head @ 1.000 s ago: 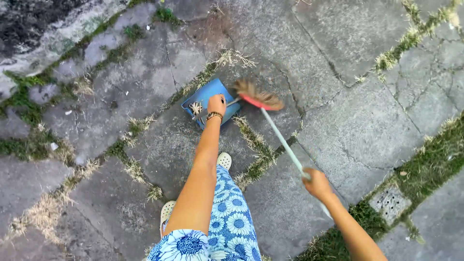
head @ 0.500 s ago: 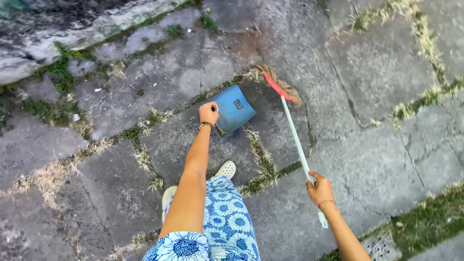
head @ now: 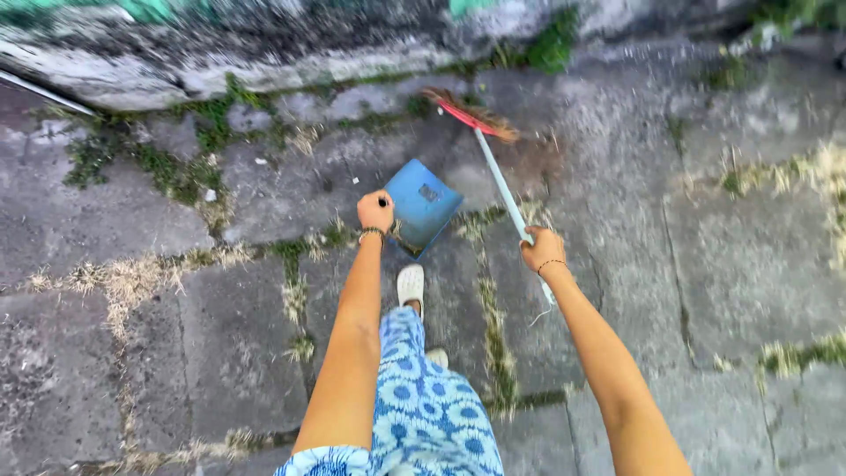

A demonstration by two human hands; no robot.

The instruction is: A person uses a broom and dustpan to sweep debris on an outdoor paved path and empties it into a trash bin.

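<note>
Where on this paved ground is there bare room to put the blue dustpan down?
Bare grey stone slab lies right of the red-headed broom, up to the dry grass tuft. Another bare slab lies left of the left hand. It is crowded between the blue plastic dustpan, right hand and white shoe.

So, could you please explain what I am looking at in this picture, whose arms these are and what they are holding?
There is no machine here: the camera is worn on a person's head and looks down, so the two bare arms are the person's own. The left hand grips the handle of a blue dustpan, which is tilted just above the ground. The right hand holds the pale handle of a broom with a red head and brown bristles, reaching out toward a weathered wall. Below lies cracked stone paving with grass and moss in the joints. The person wears blue flowered clothing and a pale shoe.
</note>
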